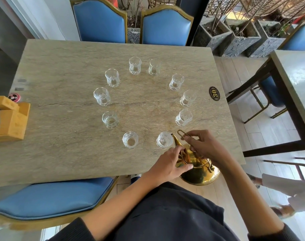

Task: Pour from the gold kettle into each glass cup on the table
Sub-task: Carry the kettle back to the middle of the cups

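The gold kettle (198, 169) tilts at the counter's (61, 153) near edge, spout over the nearest glass cup (164, 139). The right hand (204, 145) pinches its handle; the left hand (171, 164) curls around its top. Nine more cups complete the ring.

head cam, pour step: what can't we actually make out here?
- Gold kettle lid and top: hidden by the left hand and right hand, head view.
- Any stream from the spout into the nearest glass cup: too small and clear to tell.
- Fill level in every cup: clear glass, unreadable.
- Wooden tissue box: cut off by the left edge.
- Person at lower right: blurred and cut off.
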Demonstrator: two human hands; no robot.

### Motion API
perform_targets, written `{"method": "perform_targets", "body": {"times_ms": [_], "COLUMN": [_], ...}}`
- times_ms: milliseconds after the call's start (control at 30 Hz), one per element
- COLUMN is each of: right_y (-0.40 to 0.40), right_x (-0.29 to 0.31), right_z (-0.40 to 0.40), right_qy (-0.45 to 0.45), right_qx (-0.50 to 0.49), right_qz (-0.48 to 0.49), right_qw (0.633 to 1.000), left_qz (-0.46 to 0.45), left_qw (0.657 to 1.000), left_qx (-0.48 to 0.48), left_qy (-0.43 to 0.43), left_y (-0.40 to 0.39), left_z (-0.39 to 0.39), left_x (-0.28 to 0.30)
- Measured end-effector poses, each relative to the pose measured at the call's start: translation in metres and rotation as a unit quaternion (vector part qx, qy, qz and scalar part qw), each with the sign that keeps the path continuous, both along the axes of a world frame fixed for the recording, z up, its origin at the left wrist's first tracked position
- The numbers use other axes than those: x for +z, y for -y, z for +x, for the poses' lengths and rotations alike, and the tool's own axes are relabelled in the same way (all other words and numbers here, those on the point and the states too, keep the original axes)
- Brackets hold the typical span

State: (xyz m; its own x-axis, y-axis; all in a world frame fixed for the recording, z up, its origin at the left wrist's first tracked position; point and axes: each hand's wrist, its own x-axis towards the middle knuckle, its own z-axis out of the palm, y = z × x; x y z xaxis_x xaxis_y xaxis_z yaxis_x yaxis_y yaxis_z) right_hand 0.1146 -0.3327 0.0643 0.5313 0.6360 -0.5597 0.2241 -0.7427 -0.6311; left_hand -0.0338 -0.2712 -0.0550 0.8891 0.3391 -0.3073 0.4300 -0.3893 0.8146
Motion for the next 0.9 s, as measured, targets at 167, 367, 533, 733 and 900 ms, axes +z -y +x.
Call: {"method": "perform_targets", "body": {"times_ms": [167, 367, 533, 733, 900], "right_y": [-0.008, -0.035, -0.07, -0.115, -0.148], "right_x": [0.014, 0.034, 0.044, 0.045, 0.046], "right_z": [0.0, -0.003, -0.008, -0.018, -0.018], "right_qy": [-0.045, -0.1, -0.125, -0.142, -0.156], "right_qx": [-0.054, -0.081, -0.062, -0.073, -0.08], "right_qz": [0.045, 0.108, 0.137, 0.163, 0.169], "right_qw": [0.997, 0.986, 0.981, 0.974, 0.97], "left_qz": [0.012, 0.021, 0.033, 0.029, 0.023], "left_qw": [0.999, 0.998, 0.998, 0.995, 0.993], "left_qx": [0.028, 0.02, 0.02, 0.053, 0.074], "left_qy": [0.041, 0.051, 0.053, 0.074, 0.084], "left_y": [-0.024, -0.064, -0.099, -0.139, -0.172], "left_z": [-0.006, -0.008, -0.011, -0.022, -0.029], "left_x": [0.015, 0.032, 0.037, 0.039, 0.034]}}
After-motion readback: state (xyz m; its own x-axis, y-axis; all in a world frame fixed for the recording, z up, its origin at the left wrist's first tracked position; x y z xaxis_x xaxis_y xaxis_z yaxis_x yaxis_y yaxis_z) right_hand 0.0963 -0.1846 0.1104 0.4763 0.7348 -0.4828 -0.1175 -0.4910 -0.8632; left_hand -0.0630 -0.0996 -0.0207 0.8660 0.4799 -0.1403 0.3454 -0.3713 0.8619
